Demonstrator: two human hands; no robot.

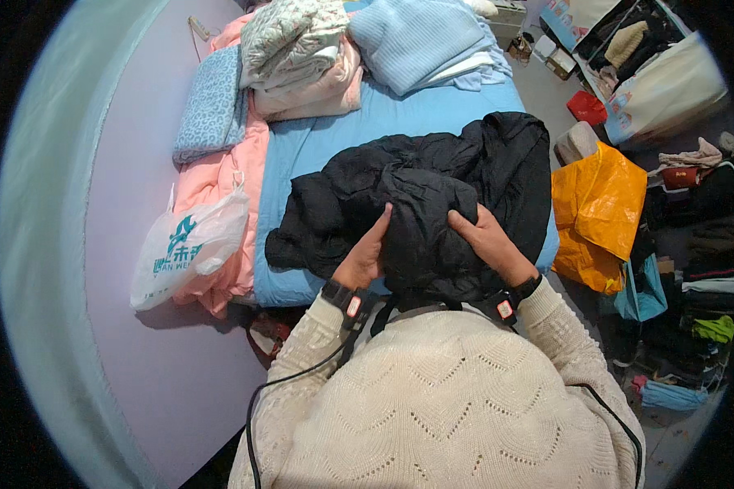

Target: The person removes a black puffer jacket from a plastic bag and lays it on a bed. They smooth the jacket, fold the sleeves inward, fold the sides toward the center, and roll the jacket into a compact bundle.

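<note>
A crumpled black garment (428, 189) of thin, puffy fabric lies bunched across the near part of the bed. My left hand (364, 253) grips a bundled part of it from the left, thumb on top and the other fingers hidden beneath. On the opposite side of that bundle, my right hand (492, 241) holds the cloth in the same way, its thumb pointing inward. The gathered fabric between both hands hangs down towards my body. Beneath the garment stretches the light blue bed sheet (391, 113).
Folded quilts (300, 55) and a blue ribbed blanket (416, 43) sit at the bed's far end. A white plastic bag (189, 250) rests at left on pink bedding (220, 177), by the wall. To the right are an orange bag (599, 214) and a shelf of clothes (709, 244).
</note>
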